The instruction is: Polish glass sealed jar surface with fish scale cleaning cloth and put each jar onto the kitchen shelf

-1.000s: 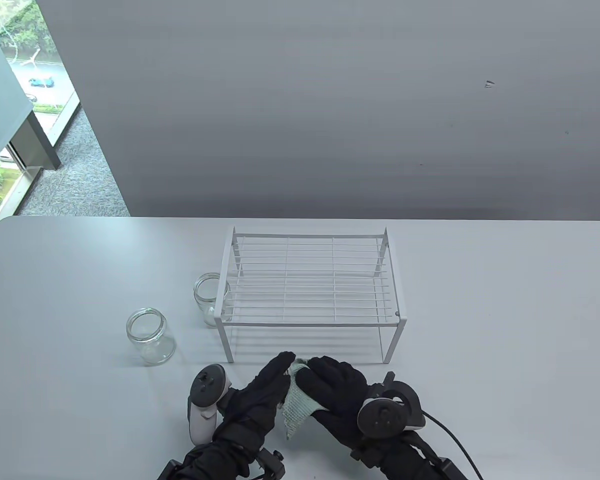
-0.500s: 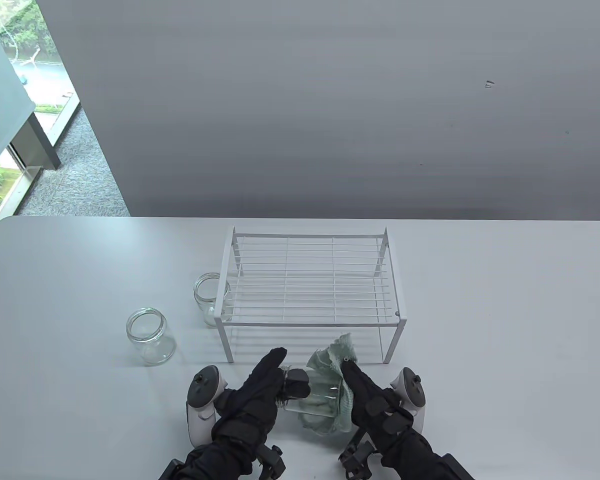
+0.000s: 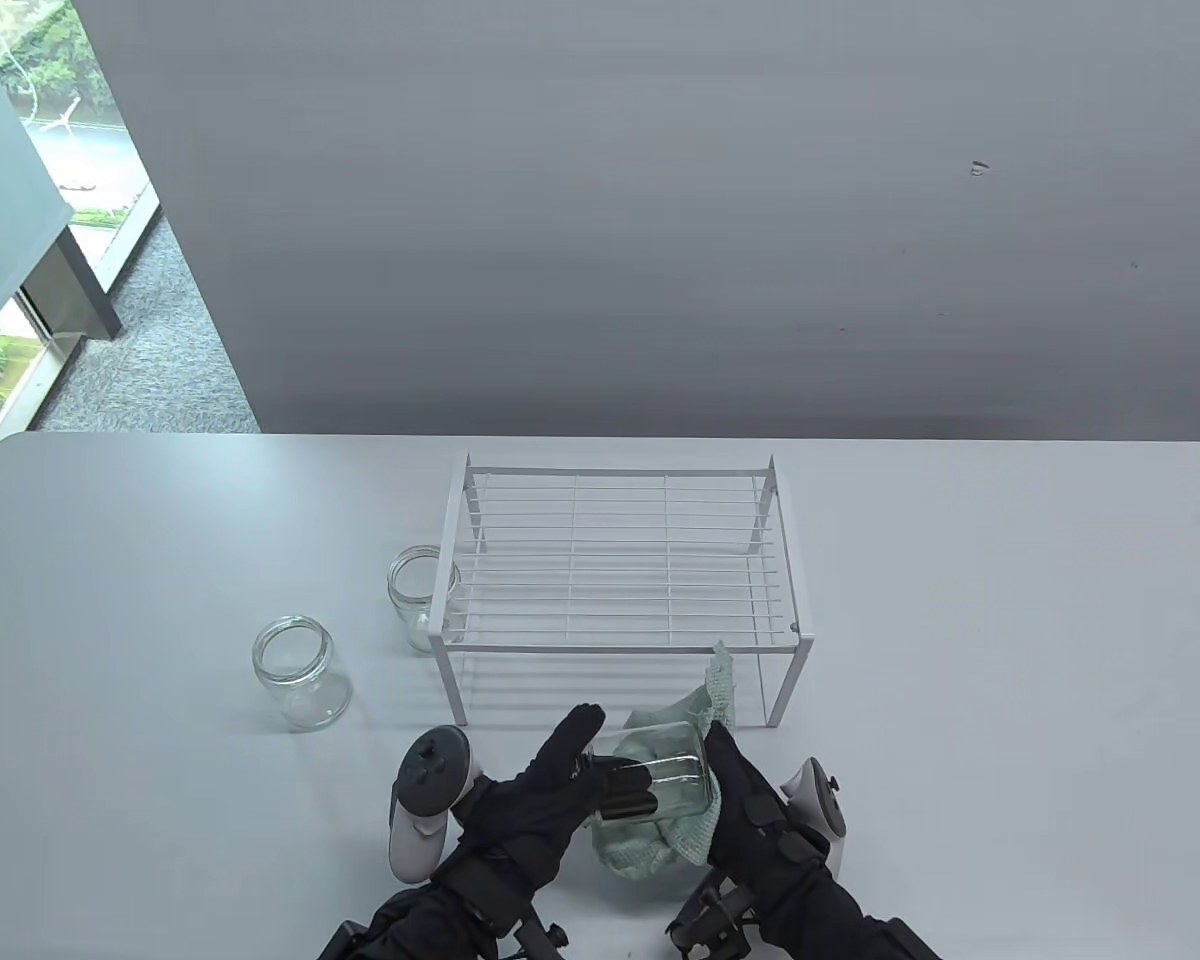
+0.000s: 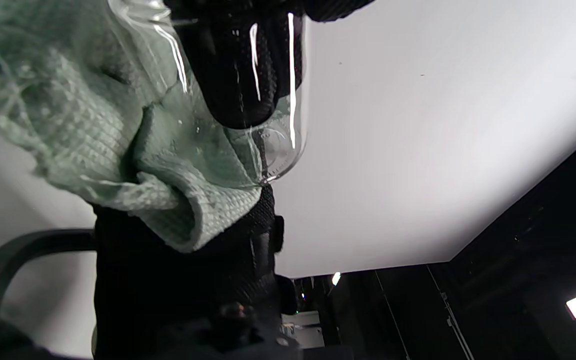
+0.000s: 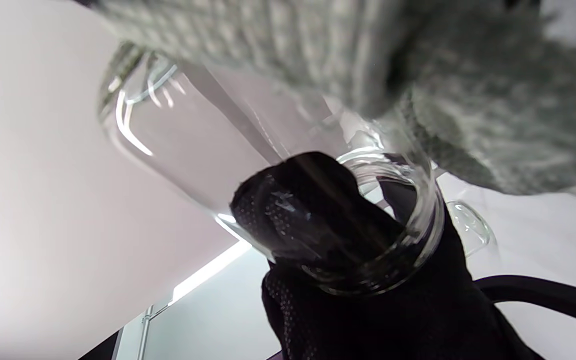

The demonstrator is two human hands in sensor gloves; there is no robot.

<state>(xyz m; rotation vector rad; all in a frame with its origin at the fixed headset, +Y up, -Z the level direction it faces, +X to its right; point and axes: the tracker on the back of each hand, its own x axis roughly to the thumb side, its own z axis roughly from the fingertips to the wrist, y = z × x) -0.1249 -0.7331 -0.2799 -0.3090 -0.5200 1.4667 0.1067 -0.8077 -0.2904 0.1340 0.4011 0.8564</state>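
A clear glass jar lies on its side above the table's near edge, between both hands. My left hand has fingers pushed into the jar's mouth and carries it that way, its index finger stretched along the outside. My right hand grips the pale green cleaning cloth and holds it against the jar's base and far side. The left wrist view shows the cloth bunched around the jar. The white wire shelf stands just behind the hands, with nothing on top.
Two more open glass jars stand upright on the table: one at the left, another against the shelf's left leg. A grey wall rises behind the table. A cable trails from the right wrist.
The right hand turned over from lying on top of the cloth and jar to cupping the cloth at the jar's right side, uncovering the jar. Both hands shifted slightly right.
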